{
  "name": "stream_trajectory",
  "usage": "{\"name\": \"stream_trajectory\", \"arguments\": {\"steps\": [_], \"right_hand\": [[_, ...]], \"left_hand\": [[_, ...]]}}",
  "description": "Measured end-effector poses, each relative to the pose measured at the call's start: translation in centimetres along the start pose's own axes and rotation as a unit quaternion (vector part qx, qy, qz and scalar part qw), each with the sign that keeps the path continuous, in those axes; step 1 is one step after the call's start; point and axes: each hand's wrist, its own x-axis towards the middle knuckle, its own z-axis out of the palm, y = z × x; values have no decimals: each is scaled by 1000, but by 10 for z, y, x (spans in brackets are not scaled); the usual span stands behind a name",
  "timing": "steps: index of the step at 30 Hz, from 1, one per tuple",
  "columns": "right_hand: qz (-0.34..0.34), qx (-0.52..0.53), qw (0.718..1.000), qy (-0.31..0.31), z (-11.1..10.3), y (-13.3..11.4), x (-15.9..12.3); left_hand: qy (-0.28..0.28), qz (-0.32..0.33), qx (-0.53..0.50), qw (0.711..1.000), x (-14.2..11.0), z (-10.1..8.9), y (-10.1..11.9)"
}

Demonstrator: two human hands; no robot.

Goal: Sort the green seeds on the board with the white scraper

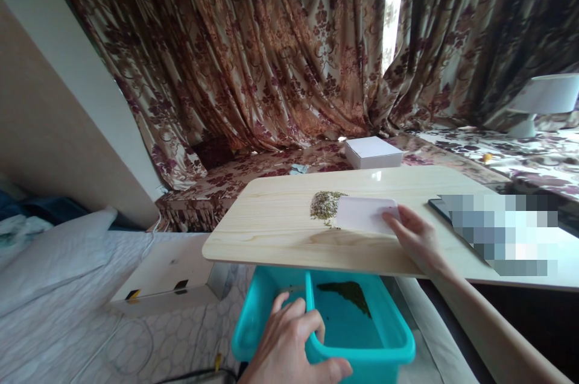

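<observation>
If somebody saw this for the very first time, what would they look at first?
Probably the bright turquoise bin below the wooden board, with green bits in its right compartment. Next, maybe the little green pile on the board, at the left end of the flat white piece in the right hand. Behind it all hang big flowery curtains.

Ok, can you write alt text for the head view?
The right hand holds a white rectangular panel at the edge of a pile of greenish grains on a pale wooden tabletop. Below, the left hand is at the near side of a turquoise two-compartment bin with dark green material in its right compartment.
</observation>
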Motion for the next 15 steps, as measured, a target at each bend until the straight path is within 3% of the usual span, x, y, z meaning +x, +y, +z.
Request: {"name": "stream_trajectory", "arguments": {"steps": [7,15], "right_hand": [[22,-21,999,10,-2,-6,-2],[-8,9,1000,23,-2,6,1]], "left_hand": [[-21,-18,-6,1000,-2,-3,2],[-19,-3,-4,1000,-1,-2,-2]]}}
